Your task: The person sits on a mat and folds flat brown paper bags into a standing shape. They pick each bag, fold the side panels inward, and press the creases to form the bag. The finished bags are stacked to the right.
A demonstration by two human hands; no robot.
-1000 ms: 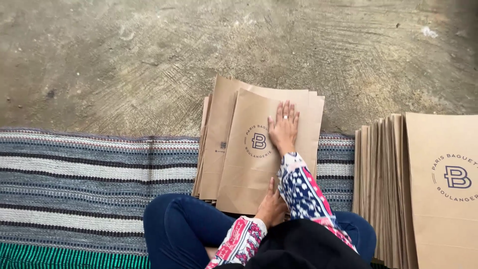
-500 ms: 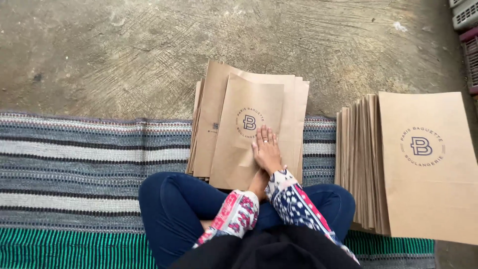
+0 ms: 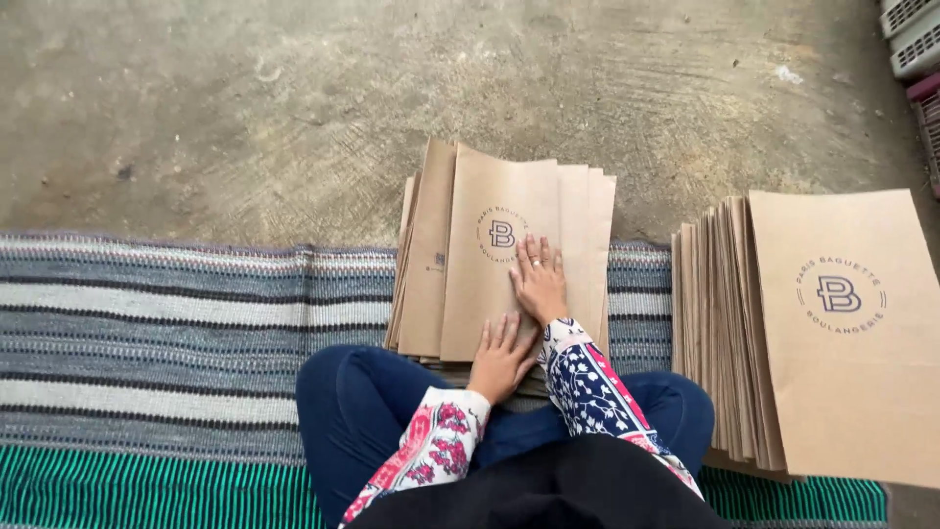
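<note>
I sit cross-legged on a striped mat (image 3: 176, 323) with a fanned pile of flat brown paper bags (image 3: 470, 245) in front of my knees. My right hand (image 3: 538, 279) lies flat, fingers spread, on the top bag just below its round printed logo. My left hand (image 3: 501, 358) presses flat on the near bottom edge of the same bag, close to my knee. Neither hand grips anything. A second, larger stack of the same brown bags (image 3: 832, 333) lies to my right, apart from both hands.
Bare concrete floor (image 3: 294, 108) stretches beyond the mat. Plastic crates (image 3: 916, 39) stand at the far right corner. The mat has grey and white stripes with a green band (image 3: 147, 490) nearest me.
My right hand has slid down the top bag toward me. My left hand has come out from under my sleeve and now rests flat on the bag's near edge.
</note>
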